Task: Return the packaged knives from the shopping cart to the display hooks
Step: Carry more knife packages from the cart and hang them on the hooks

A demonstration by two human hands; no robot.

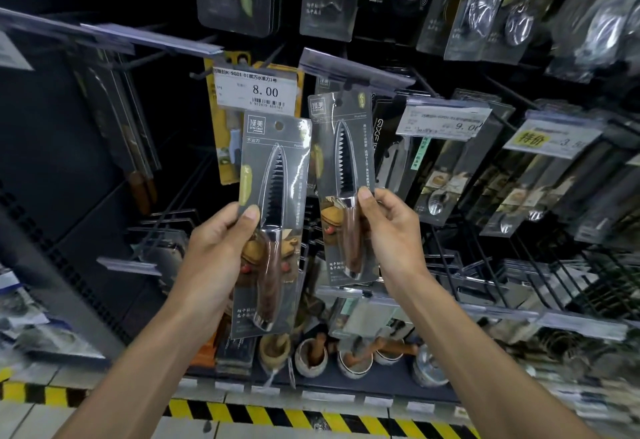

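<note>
Hanging at the left of the frame, a few long knives with wooden handles (140, 175) dangle against the dark back panel of a shop display. Just right of them, a white price tag (257, 91) reading 8.00 sits on the end of a wire hook (197, 76), with a yellow carded package (227, 151) behind it.

Below that tag, the left hand (214, 251) grips a packaged knife (273, 217) by its lower half. The thumb presses the front of the grey card beside the blade, and the fingers wrap round behind it. This package stands nearly upright in front of the display, and the round hang hole at its top is free of any hook. Its knife has a serrated blade pointing up and a brown handle.

Just to its right, a second packaged knife (346, 189) of the same kind is held higher. Its top edge reaches a clear label strip (353, 70) where a hook tip shows, but I cannot tell whether the hole is threaded on. The right hand (391, 234) pinches this card at its right edge, with the thumb on the front near the handle and the fingers curled behind.

Further right are a price tag (445, 122) starting with 9 and a yellow-marked tag (550, 139), over rows of carded spoons (440, 196). Along the bottom shelf stand mortars with pestles (311, 357), and yellow-and-black striped tape (277, 414) runs across the floor.
</note>
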